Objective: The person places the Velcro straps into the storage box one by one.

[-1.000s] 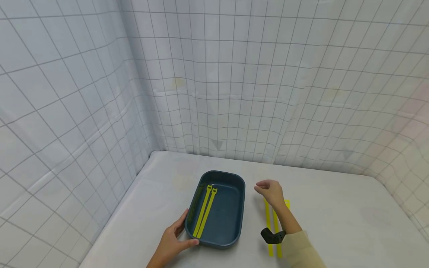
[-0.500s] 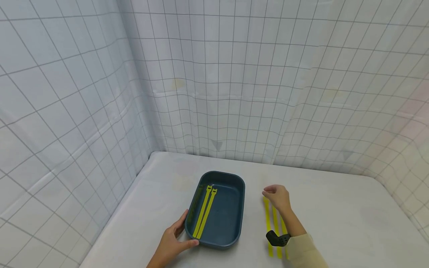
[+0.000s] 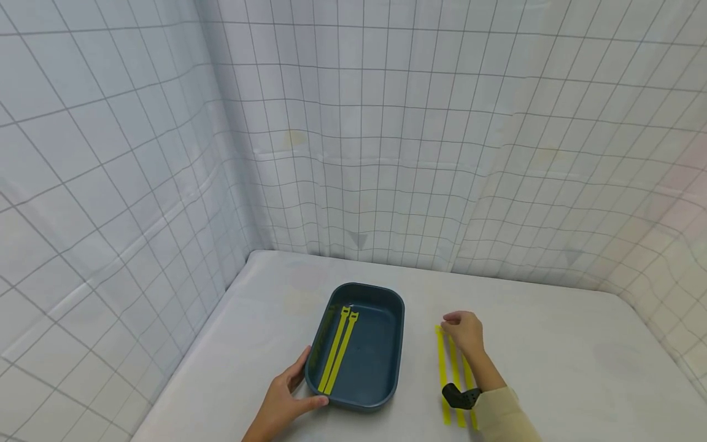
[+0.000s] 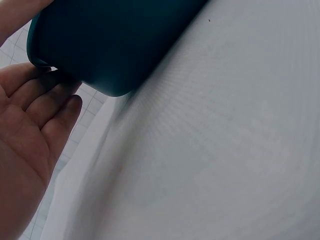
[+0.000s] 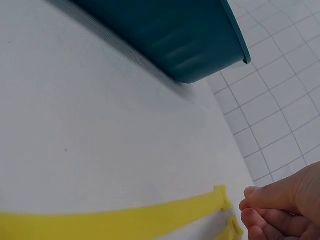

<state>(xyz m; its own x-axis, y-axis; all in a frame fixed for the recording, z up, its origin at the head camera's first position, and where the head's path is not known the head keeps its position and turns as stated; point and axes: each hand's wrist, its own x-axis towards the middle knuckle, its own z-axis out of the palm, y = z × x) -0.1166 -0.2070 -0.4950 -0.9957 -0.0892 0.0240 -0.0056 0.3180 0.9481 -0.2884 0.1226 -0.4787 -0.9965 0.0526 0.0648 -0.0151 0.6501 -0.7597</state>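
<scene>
A dark teal tray [image 3: 370,362] lies on the white table. My left hand [image 3: 284,399] grips its near left corner, thumb on the near rim and fingers along the left wall. In the left wrist view those fingers reach behind the tray wall [image 4: 110,45]. Two yellow hook-and-loop cable ties [image 3: 338,356] lie side by side inside, slotted heads at the far end. Three more yellow ties [image 3: 442,362] lie to the tray's right. My right hand [image 3: 467,334] hovers at their far ends, fingers loosely curled and nothing visible between thumb and fingertips. In the right wrist view it sits just beyond a tie's slotted head [image 5: 221,197].
A white table [image 3: 558,356] spreads around the tray. White grid-patterned curtains [image 3: 386,135] hang behind the table and on both sides. A black wrist camera [image 3: 459,397] on my right wrist covers part of the ties.
My right hand has moved right and nearer to me, from beside the tray's right rim to the ties' far ends, uncovering the leftmost tie's head. The left hand and tray stay put.
</scene>
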